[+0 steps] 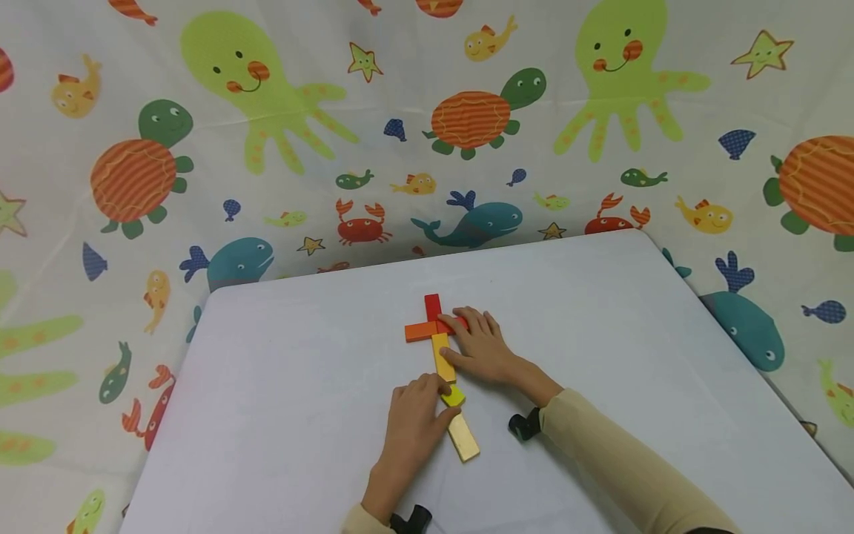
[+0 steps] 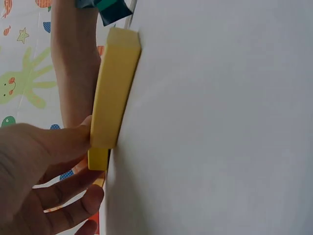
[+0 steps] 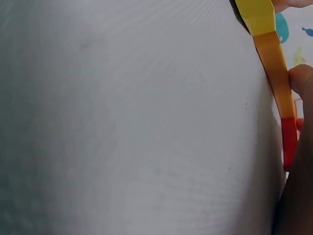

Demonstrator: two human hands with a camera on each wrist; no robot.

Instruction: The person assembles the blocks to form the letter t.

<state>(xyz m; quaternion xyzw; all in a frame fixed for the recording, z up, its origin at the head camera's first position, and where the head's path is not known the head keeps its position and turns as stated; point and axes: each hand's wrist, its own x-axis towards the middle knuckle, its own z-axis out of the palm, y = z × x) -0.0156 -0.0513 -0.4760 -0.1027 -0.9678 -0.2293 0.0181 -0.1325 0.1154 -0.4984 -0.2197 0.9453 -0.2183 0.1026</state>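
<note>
A cross-like row of flat wooden blocks lies on the white table. At its top is a red block (image 1: 432,305), with an orange block (image 1: 419,332) to the left and another red block (image 1: 448,327) to the right. Below run an amber block (image 1: 442,354), a yellow block (image 1: 455,396) and a pale yellow block (image 1: 464,439). My left hand (image 1: 415,415) pinches the yellow block between thumb and fingers, the thumb beside the pale one. My right hand (image 1: 485,348) rests its thumb against the amber block's side, and its fingers partly hide the right red block.
The white table (image 1: 300,386) has its far edge in front of a curtain (image 1: 400,44) printed with sea animals. A black wrist device (image 1: 525,425) sits at the right cuff, and another black wrist device (image 1: 411,521) at the left.
</note>
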